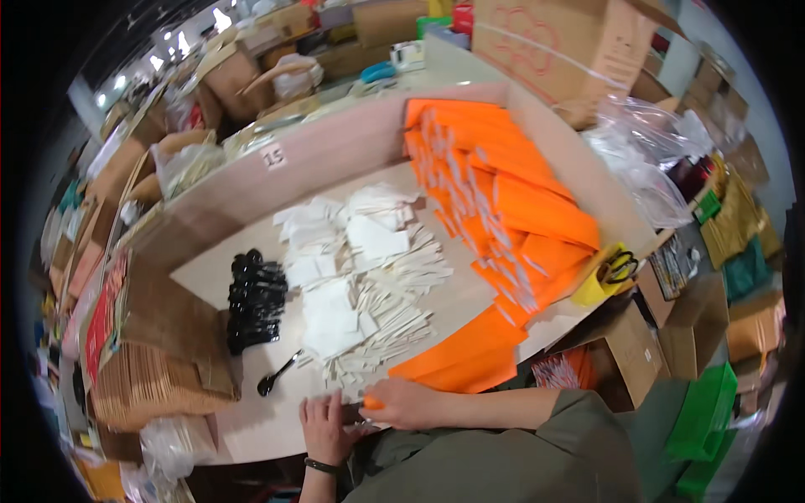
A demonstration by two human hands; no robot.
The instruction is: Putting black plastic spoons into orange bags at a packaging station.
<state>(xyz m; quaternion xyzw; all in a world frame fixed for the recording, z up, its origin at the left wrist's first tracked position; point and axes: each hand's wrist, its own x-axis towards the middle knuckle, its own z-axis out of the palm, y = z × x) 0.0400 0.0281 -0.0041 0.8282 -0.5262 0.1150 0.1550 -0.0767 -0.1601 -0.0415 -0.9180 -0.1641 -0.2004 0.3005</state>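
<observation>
At the near table edge, my left hand [325,431] lies with its fingers stretched forward and slightly apart. Close beside it, my right hand [408,405] is closed, with a small orange piece [372,403] showing at its fingertips; most of that piece is hidden. A single black spoon [278,374] lies just beyond my left hand, below a stack of black spoons [256,303]. White paper napkins [329,314] and thin pale strips [407,289] spread over the middle. To the right are heaped flat orange pouches [524,189], the lowest [465,352] reaching near my right forearm.
Low partition walls [335,138] enclose the table's far side. Folded brown cardboard [163,381] stands at left. Scissors [619,267] sit in a yellow holder [594,289] on the right edge, above an open carton [629,352] and a green crate [704,411].
</observation>
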